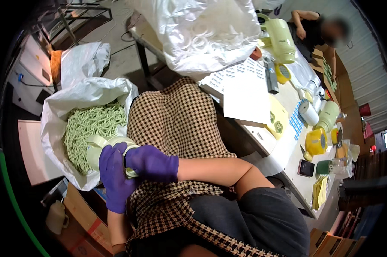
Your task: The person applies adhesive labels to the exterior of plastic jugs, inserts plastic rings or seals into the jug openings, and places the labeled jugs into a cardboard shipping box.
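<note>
Both my hands wear purple gloves and meet over my lap at the lower left. My left hand (113, 177) and my right hand (153, 162) together grip a pale green plastic part (100, 144) with rounded lid-like pieces. The part is held at the mouth of a large white plastic bag (58, 111) that is full of several light green cord-like pieces (90, 124). My right forearm crosses my checked brown and cream garment (176, 120).
A long white table (283, 158) at the right carries a clear bag of white rings (202, 38), pale green flasks (281, 40), paper sheets, yellow tape dispensers (315, 142) and a phone. Another person (313, 25) sits at its far end. Cardboard boxes (84, 222) lie below the bag.
</note>
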The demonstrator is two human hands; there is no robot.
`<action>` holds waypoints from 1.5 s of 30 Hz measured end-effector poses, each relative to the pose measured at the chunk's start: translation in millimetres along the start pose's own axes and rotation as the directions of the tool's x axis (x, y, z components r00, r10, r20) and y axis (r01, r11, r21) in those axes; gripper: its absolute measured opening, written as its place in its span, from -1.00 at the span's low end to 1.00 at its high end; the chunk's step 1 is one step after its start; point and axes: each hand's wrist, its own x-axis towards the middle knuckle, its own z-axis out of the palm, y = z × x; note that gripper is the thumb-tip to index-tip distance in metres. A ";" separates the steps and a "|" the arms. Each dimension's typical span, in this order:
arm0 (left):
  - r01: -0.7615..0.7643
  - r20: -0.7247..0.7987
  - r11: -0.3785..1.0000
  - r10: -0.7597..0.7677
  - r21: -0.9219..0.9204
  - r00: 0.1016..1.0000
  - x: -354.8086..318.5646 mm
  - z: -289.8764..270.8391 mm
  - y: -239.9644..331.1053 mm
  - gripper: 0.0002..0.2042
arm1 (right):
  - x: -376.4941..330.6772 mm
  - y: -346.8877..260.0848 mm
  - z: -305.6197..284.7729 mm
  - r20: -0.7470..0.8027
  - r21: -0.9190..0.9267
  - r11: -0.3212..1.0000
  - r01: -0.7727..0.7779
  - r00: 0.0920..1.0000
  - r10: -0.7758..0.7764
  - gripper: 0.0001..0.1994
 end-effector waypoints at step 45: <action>-0.044 0.062 0.999 0.044 0.001 0.997 26.1 3.6 9.6 -0.33 | -17.6 7.2 -2.2 -0.094 0.018 0.983 -0.184 0.978 0.185 -0.82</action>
